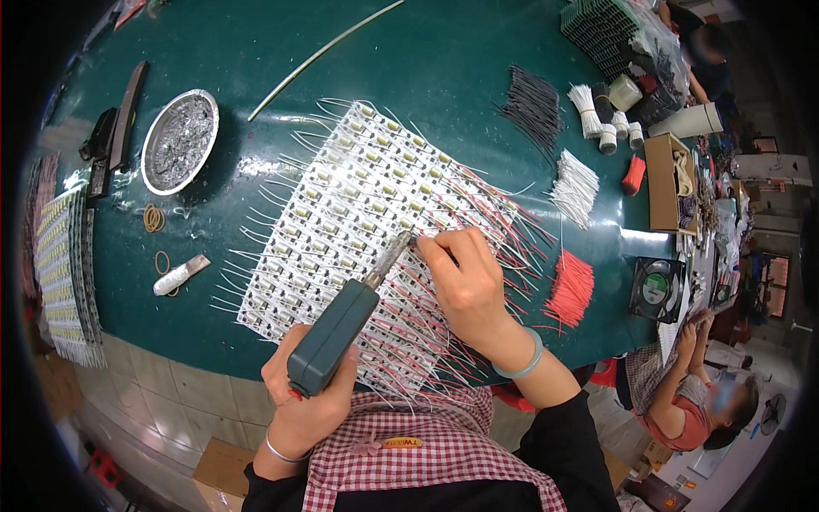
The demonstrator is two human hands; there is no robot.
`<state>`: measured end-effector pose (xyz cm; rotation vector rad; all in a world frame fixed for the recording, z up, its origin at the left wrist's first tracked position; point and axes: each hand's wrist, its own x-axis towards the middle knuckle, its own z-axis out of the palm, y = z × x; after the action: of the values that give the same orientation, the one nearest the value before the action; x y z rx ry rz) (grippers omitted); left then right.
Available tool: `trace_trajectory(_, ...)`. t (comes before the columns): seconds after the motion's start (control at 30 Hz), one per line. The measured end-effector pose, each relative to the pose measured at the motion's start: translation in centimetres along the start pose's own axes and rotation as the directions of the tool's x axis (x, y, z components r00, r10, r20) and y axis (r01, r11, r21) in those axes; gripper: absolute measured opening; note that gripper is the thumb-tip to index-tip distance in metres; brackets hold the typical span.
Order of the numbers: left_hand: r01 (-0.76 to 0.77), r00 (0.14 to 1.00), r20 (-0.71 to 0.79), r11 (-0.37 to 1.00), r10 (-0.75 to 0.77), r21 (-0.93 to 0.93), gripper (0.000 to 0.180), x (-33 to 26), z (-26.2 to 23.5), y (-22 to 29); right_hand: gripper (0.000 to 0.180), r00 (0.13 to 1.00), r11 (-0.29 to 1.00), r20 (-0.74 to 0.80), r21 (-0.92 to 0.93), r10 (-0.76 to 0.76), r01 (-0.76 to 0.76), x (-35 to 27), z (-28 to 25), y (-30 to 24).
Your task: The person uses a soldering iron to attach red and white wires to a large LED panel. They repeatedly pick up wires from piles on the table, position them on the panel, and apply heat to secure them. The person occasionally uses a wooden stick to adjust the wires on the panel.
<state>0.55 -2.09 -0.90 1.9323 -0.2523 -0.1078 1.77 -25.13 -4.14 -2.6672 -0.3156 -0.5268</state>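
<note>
Teal soldering iron (pixel 334 334) in left hand (pixel 303 410), tip beside right hand (pixel 465 286)

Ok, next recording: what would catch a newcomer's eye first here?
The white panel of small circuit boards, bristling with white and red wires, fills the middle of the green table. Over it, the left hand grips a teal soldering gun, its tip meeting the right hand pinching a wire.

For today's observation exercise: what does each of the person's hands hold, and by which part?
The left hand grips a soldering iron by its green handle. The right hand pinches something thin at the iron's tip, probably a wire; too small to tell.
</note>
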Motion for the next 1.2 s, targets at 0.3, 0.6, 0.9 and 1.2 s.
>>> trace_trajectory(0.3,0.026,0.998,-0.060,0.998,-0.029,-0.052,0.019,-0.1,-0.5,0.3,0.031,1.000,1.000,-0.003,-0.003,0.000,0.000,-0.1,-0.1,0.0)
trace_trajectory(0.6,0.066,0.998,-0.013,0.991,-0.068,-0.119,0.015,-0.3,0.2,0.0,0.031,1.000,1.000,-0.014,0.005,-0.001,0.001,-0.1,0.0,0.1)
trace_trajectory(0.9,0.008,1.000,-0.030,1.000,-0.008,0.015,0.016,-0.3,0.3,0.3,0.030,1.000,1.000,-0.017,0.000,0.005,-0.005,-0.1,0.2,0.0)
trace_trajectory(1.2,-0.167,0.733,-0.664,0.985,0.152,0.041,0.032,1.9,-5.6,0.6,0.030,1.000,1.000,-0.010,-0.001,0.016,-0.016,-0.2,-0.2,0.1)
